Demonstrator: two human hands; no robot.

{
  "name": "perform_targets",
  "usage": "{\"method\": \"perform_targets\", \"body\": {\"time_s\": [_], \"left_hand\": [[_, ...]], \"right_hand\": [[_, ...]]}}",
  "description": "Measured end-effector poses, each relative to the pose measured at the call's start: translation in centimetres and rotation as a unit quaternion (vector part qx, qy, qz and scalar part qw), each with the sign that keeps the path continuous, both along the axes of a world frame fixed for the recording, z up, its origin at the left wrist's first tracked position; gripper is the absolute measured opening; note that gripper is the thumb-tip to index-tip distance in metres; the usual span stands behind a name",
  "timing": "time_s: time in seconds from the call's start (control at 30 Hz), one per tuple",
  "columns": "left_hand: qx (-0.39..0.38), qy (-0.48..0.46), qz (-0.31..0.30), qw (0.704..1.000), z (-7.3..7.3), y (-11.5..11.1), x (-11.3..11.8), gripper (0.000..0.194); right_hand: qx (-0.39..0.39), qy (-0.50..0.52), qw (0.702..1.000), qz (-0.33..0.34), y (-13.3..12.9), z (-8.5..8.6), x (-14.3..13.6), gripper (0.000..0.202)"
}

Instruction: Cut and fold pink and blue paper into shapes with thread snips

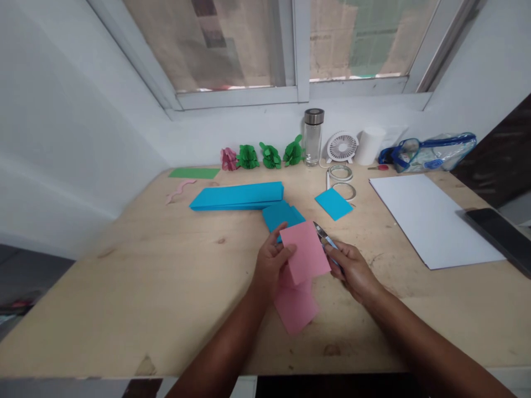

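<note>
My left hand (pixel 271 262) pinches a square of pink paper (pixel 307 251) by its left side, thumb on top. In my right hand (pixel 350 268) is a pair of scissors (pixel 326 236), its blades pointing up and left beside the paper's right edge. Whether the blades touch the paper I cannot tell. Below the held square, more pink paper (pixel 296 312) lies on the table near me. Just beyond my left hand are blue paper squares (pixel 280 214), partly covered by the pink square.
Long blue paper strips (pixel 238 196) and a single blue square (pixel 334 203) lie farther back. White sheets (pixel 431 221) and a dark phone (pixel 500 235) are at right. Along the wall stand green paper figures (pixel 271 156), a glass bottle (pixel 313 138) and a small fan (pixel 342 147).
</note>
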State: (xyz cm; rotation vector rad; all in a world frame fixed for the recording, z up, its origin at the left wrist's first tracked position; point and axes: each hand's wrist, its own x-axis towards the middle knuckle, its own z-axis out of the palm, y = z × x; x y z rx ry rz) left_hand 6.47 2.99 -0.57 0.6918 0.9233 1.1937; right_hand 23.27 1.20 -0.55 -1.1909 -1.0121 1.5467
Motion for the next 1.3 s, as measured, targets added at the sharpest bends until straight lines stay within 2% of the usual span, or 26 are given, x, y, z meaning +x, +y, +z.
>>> {"method": "perform_targets", "body": {"time_s": [0.07,0.13,0.3,0.5,0.7,0.97,1.3], "left_hand": [[-0.029,-0.030,-0.023,0.999,-0.2,0.0,0.1,0.048],[-0.055,-0.040,-0.035,0.997,-0.5,0.0,0.3,0.037],[-0.067,-0.031,-0.044,0.996,-1.0,-0.1,0.7,0.037],[-0.063,-0.018,-0.034,0.997,-1.0,-0.2,0.6,0.036],[-0.044,-0.006,-0.029,0.999,-1.2,-0.2,0.7,0.035],[-0.031,0.023,-0.038,0.999,-1.5,-0.2,0.2,0.035],[-0.009,0.097,-0.018,0.995,-1.7,-0.2,0.0,0.038]], "right_hand": [[0.003,-0.009,1.000,0.007,-0.1,0.1,-0.2,0.042],[0.007,-0.015,1.000,0.018,-0.2,0.1,-0.4,0.044],[0.009,-0.026,0.999,0.016,-0.1,0.0,-0.5,0.045],[0.019,-0.028,0.999,0.021,-0.2,0.0,-0.6,0.047],[0.045,-0.059,0.997,-0.005,-0.3,-0.1,-0.5,0.049],[0.047,-0.071,0.996,0.012,-0.2,0.2,-0.6,0.050],[0.055,-0.075,0.995,0.039,-0.3,0.4,-0.4,0.052]]}}
